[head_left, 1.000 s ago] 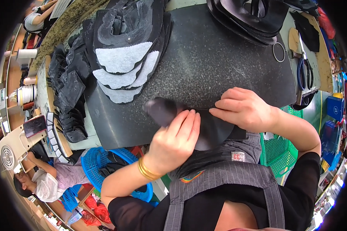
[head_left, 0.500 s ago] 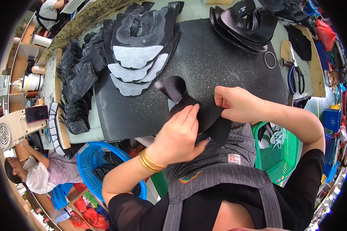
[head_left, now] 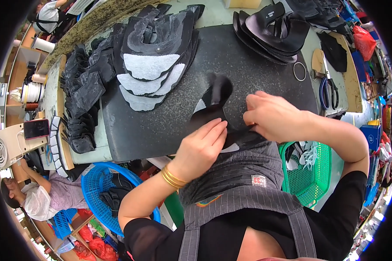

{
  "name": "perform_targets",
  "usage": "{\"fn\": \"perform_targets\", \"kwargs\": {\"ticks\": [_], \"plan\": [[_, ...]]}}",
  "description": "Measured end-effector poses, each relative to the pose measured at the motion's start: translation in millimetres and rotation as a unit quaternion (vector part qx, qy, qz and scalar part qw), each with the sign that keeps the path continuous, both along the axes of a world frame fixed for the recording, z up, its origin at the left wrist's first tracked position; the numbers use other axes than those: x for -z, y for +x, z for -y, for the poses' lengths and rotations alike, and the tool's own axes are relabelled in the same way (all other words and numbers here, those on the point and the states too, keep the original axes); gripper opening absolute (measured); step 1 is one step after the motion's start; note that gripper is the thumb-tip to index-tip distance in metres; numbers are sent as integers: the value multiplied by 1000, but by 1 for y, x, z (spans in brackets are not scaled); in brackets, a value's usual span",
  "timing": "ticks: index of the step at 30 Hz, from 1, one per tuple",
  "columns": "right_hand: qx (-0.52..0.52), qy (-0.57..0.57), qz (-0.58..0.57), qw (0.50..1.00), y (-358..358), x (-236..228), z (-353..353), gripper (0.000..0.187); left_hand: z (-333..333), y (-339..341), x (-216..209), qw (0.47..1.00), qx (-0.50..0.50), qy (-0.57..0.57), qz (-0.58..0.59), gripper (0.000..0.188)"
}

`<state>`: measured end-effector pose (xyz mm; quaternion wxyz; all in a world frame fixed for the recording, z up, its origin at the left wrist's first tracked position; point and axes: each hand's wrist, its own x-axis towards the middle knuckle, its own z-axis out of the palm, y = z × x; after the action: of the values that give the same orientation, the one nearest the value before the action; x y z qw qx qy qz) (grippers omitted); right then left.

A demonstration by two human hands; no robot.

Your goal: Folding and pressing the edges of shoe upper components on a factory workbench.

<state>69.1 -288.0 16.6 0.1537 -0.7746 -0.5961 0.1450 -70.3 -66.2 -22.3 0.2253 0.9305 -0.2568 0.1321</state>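
Observation:
A curved black shoe upper (head_left: 210,114) lies at the front edge of the dark work mat, one end curling up and a patch of pale lining showing. My left hand (head_left: 202,145) holds it down, fingers extended and together on top, thumb out of sight. At the other end, my right hand (head_left: 274,116) pinches the edge of the piece with bent fingers; its fingertips are partly hidden. Beyond my left hand lies a stack of black uppers with white backing pieces (head_left: 150,67). More smooth black uppers (head_left: 274,32) are piled at the far right.
A metal ring (head_left: 299,71) and blue-handled scissors (head_left: 329,89) lie right of the mat. Crumpled black pieces (head_left: 85,89) crowd the left side. Below the table stand a blue basket (head_left: 89,185) and a green basket (head_left: 307,187). Another person (head_left: 52,193) sits at the left.
The upper has turned and its curled end now points farther right. My right hand has rotated, its knuckles now up, and the far edge is folded down. My left thumb has gone from view.

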Motion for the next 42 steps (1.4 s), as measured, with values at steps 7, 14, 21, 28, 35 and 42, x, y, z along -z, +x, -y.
{"fn": "perform_targets", "kwargs": {"ticks": [7,14,21,28,35,42], "plan": [[234,-201,-464,830,4,-26,-1,32,38,-10,3,989,-139,-47,-21,44],[-80,50,170,981,-2,-20,5,23,37,-9,12,996,-74,5,52,32],[-28,170,136,976,-9,15,37,35,55,-11,1,991,-128,9,32,31],[-34,98,225,969,-25,-3,14,39,51,-7,2,994,-101,-27,21,41],[47,55,7,997,-22,7,20,27,44,20,-20,978,-143,-110,-104,20],[45,24,-45,998,-1,9,5,12,54,21,-11,974,-190,-84,-91,16]]}}
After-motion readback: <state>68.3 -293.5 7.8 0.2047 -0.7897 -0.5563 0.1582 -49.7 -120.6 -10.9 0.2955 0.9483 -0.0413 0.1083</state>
